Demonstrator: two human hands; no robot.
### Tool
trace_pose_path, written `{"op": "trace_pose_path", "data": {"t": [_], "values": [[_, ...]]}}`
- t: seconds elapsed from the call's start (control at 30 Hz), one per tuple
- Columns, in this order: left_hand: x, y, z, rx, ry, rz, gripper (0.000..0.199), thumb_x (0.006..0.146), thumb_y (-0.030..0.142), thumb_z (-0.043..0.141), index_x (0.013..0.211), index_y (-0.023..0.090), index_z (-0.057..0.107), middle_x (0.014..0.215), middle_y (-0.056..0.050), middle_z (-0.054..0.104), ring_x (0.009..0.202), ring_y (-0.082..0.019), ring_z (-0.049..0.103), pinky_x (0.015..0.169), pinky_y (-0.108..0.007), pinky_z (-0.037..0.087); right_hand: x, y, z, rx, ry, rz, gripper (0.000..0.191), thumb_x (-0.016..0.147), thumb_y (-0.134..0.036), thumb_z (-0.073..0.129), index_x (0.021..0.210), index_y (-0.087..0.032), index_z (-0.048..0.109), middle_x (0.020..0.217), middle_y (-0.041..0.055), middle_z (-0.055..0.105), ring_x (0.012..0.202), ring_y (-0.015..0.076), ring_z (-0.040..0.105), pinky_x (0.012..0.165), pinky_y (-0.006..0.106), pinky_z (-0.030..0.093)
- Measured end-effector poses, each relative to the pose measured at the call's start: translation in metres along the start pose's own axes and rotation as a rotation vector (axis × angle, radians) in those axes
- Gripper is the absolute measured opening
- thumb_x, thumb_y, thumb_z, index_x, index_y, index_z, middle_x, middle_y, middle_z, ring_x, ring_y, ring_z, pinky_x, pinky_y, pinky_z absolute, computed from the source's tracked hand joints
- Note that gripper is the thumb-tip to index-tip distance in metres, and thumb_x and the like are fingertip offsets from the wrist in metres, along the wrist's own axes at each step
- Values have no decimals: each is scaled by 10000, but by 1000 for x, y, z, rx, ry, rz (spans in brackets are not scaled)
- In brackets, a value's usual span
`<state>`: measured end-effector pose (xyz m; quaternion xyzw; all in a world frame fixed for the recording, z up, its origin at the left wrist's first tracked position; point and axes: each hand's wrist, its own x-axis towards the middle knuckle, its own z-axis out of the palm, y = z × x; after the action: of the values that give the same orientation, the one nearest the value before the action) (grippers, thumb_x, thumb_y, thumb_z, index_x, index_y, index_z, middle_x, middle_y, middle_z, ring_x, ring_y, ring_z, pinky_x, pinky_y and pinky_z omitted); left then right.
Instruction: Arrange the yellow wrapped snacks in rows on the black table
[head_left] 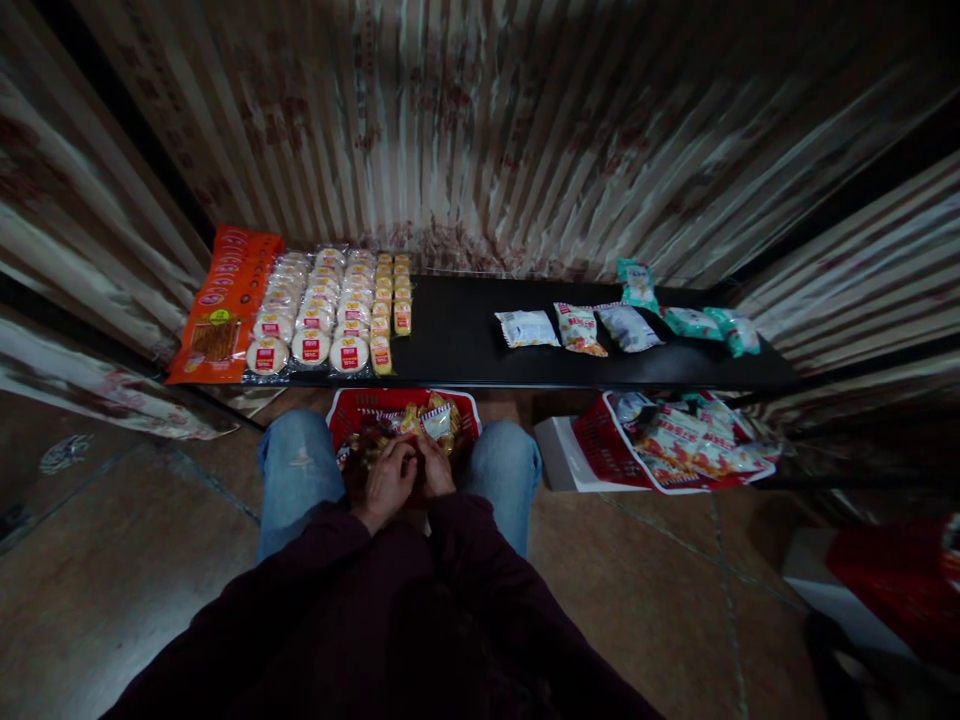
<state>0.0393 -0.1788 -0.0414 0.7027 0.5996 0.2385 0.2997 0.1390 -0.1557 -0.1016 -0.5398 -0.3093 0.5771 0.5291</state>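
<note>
My left hand (389, 479) and my right hand (435, 469) meet over a red basket (469, 403) with a white rim, between my knees. Both hands have curled fingers, with the fingertips close together. Whatever they hold, if anything, is hidden or too small to name. Just beyond the fingers, small wrapped snack packets (438, 421) with golden and white wrapping lie in the basket. On the black shelf above, round white snacks in clear wrappers (310, 347) stand in rows, with small yellow packs (381, 352) along their right side.
An orange snack bag (231, 285) lies at the shelf's left end. White and red packets (579, 328) and green packets (691, 323) lie on the right of the black shelf (457, 330). A second red basket (604, 447), full of packets, sits below. Patterned curtains (465, 130) hang behind.
</note>
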Motion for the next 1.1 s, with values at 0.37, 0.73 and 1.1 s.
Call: {"op": "trace_pose_path", "data": {"t": [0.37, 0.73, 1.1], "values": [[24, -19, 2, -105, 45, -245, 276, 856, 163, 429, 1095, 173, 566, 1121, -94, 636, 1055, -176, 593, 966, -327, 440, 10, 22, -5, -18, 65, 92, 583, 754, -529, 526, 1204, -161, 569, 1147, 114, 673, 988, 209, 660, 902, 380, 500], [28, -19, 15, -506, 204, -177, 409, 768, 98, 512, 1160, 187, 583, 1175, -101, 632, 1091, -204, 584, 986, -393, 440, 4, -6, 5, 327, 38, 123, 425, 628, -304, 693, 1047, -234, 671, 1043, 14, 721, 965, 193, 654, 912, 333, 491], [35, -6, 1, -578, 288, -182, 410, 707, 33, 493, 1071, 188, 601, 1043, -71, 660, 986, -187, 606, 944, -358, 446, -1, -22, 8, 348, -64, 21, 545, 572, -167, 649, 1110, -251, 656, 1100, 2, 703, 989, 169, 645, 911, 303, 492]]}}
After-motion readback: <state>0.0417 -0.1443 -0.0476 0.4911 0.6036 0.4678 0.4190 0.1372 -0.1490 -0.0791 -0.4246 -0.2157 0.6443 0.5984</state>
